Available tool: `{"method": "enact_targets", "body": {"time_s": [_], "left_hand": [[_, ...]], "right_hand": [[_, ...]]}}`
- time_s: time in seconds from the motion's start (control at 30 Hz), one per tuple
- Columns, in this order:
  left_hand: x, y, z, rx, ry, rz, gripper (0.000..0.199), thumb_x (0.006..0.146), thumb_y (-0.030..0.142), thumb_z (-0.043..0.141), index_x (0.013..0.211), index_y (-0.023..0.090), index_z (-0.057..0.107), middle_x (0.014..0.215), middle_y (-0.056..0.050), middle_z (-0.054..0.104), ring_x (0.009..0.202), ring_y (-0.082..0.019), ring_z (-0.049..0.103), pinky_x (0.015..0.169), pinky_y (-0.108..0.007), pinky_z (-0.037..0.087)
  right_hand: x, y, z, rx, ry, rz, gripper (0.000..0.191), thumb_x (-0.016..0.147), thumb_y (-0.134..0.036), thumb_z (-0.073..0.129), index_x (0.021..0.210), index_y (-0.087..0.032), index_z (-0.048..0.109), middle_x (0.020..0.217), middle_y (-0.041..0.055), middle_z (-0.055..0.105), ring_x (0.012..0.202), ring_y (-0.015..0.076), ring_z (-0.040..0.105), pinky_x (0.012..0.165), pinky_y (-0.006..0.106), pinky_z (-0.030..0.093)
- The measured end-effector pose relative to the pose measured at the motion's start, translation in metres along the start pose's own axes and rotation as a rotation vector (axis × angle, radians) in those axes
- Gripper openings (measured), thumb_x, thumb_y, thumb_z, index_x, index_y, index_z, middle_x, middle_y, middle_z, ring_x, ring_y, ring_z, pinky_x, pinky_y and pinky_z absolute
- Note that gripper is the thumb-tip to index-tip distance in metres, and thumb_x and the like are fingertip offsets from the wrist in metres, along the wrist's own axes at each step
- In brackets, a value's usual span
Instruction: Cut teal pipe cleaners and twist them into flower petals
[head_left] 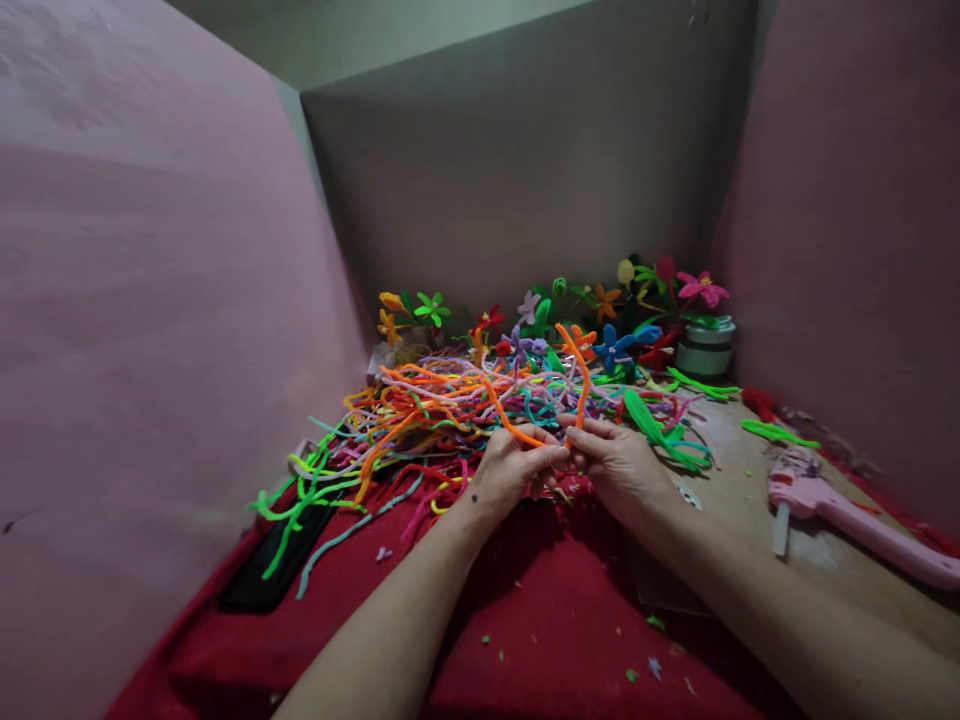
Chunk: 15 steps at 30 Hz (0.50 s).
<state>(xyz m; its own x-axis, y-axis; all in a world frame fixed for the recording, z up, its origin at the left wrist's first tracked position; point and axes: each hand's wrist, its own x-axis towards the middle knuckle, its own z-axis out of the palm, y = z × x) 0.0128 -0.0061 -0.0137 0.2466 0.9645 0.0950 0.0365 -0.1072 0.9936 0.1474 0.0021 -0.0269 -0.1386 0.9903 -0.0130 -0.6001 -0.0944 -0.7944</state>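
**A:** ok so what's the weak spot here? The left hand (506, 465) and right hand (611, 460) have their fingertips almost together, both pinching orange pipe cleaner (583, 385) above the red cloth (525, 640). Two fuzzy ends stick up, one beside each hand. Is that one bent piece or two?

**B:** can't tell tbh, the fingers cover the join. That'd be my first worry. If one pinch is looser than the other, the wire could slip or twist and the bend ends up lopsided. Bend it back and forth too much in one spot and it might kink or even snap.

**A:** and the tall ends?

**B:** yeah, they poke up right in front of that messy heap of pipe cleaners (427, 400). Swing the hands forward and a fuzzy tip could snag on a loose strand and drag half the tangle along. Might knock the pipe-cleaner flowers (615, 348) behind it as well.

**A:** what about the pink glue gun (840, 510)?

**B:** it's lying off to the right, near that forearm. No clue if it's hot. If it is, a careless elbow could mean a burn, or a shove. Oh, and fluffy scraps (655, 667) litter the cloth, so bits could cling to the fuzz.
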Motion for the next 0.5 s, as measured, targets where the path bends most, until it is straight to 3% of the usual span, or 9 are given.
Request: {"method": "enact_targets", "body": {"time_s": [0.2,0.5], "left_hand": [[-0.0010,0.0019,0.0042,0.019,-0.030,-0.001,0.020,0.066,0.032,0.066,0.067,0.014,0.058,0.056,0.000,0.060,0.040,-0.008,0.048,0.035,-0.019,0.034],[-0.0038,-0.0009,0.0075,0.021,-0.054,0.030,0.027,0.066,0.040,0.067,0.066,0.014,0.058,0.050,0.004,0.052,0.038,-0.005,0.043,0.036,-0.017,0.032]], "right_hand": [[-0.0019,-0.0018,0.0022,0.031,-0.003,0.042,0.031,0.055,-0.020,0.077,0.083,-0.011,0.066,0.054,-0.0001,0.060,0.041,0.0080,0.050,0.042,0.020,0.040],[-0.0005,-0.0024,-0.0014,0.074,-0.041,0.070,0.023,0.061,-0.020,0.073,0.081,-0.013,0.066,0.056,-0.0012,0.058,0.043,0.0073,0.047,0.044,0.021,0.041]]}}
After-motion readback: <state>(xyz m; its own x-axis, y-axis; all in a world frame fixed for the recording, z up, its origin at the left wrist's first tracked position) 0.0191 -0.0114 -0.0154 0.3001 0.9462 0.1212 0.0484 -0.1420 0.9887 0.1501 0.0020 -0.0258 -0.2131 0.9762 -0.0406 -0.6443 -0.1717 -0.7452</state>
